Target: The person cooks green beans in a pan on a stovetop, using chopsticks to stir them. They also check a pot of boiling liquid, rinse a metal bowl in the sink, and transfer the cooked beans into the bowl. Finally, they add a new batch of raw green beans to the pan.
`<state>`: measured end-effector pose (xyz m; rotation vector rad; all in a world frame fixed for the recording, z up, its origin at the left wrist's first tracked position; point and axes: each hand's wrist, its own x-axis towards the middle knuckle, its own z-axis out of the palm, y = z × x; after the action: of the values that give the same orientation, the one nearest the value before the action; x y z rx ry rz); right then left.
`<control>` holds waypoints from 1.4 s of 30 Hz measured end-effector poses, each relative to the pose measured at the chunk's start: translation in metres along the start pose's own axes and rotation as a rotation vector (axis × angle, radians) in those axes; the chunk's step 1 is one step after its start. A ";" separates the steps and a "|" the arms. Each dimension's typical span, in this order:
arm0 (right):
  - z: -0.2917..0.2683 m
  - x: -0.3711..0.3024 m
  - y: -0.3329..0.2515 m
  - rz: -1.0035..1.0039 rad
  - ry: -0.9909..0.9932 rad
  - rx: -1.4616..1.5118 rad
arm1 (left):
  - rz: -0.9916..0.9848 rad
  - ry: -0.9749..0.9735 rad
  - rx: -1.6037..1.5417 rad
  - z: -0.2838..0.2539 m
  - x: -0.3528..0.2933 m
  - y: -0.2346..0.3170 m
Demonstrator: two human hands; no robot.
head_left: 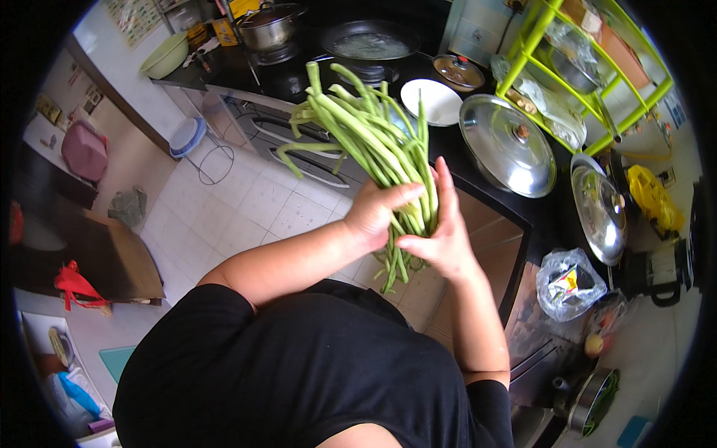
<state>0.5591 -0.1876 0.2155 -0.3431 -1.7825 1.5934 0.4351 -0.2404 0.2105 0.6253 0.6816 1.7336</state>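
A thick bunch of long green beans is held up in front of my chest, over the floor by the counter edge. My left hand wraps round its lower part from the left, thumb laid across the stalks. On the other side my right hand presses against the bunch, its fingers pointing up and its thumb reaching across below. Thin bean ends hang out under both hands. The upper ends fan outward, and one bent bean droops to the left.
On the black counter are a wok with liquid, a lidded pot, a white bowl, a large metal lid and a plastic bag. A green rack stands at the far right. A round stool is on the floor.
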 end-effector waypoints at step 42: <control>0.197 0.216 0.079 -0.103 -0.066 -1.181 | 0.107 0.053 -0.161 -0.224 0.082 0.182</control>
<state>0.2559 -0.1862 0.2143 -0.7018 -2.5671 0.3146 0.1362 -0.2292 0.1915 0.5130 0.5470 1.8887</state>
